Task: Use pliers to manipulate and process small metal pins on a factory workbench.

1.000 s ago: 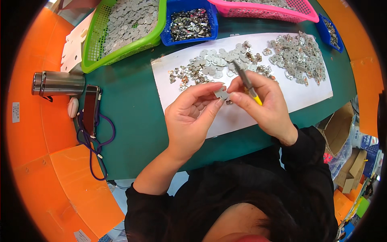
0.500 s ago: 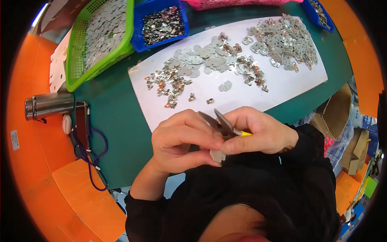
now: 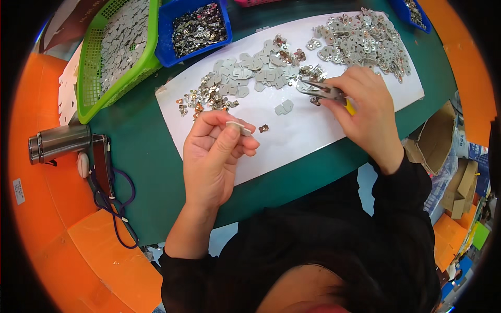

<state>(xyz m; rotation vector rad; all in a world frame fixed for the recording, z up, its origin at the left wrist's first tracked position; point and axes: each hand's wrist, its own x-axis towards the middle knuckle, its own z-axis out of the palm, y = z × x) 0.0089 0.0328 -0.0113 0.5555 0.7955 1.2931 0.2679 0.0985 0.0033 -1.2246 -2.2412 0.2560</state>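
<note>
My left hand [image 3: 216, 151] pinches a small flat grey plate [image 3: 239, 128] between thumb and fingers above the white sheet [image 3: 292, 141]. In my right hand [image 3: 368, 107] is a pair of pliers [image 3: 326, 92] with a yellow handle, jaws pointing left. Its tips hover by a heap of small shiny metal clips [image 3: 312, 73]; whether they grip one I cannot tell. Loose grey plates [image 3: 235, 73] lie in a pile left of the pliers. Two plates [image 3: 284, 107] and a single clip [image 3: 264, 128] lie apart, between my hands.
A green basket [image 3: 151, 55] of grey plates and a blue bin [image 3: 163, 36] of metal parts stand at the far left. Plates with clips form a heap [image 3: 360, 44] at the far right. A steel flask [image 3: 62, 143] and a phone [image 3: 102, 167] with a purple cord lie left.
My hands have parted. The left moved forward and left with the plate; the right carried the pliers forward and right to the clips. One of the two loose clips is no longer visible beside the other.
</note>
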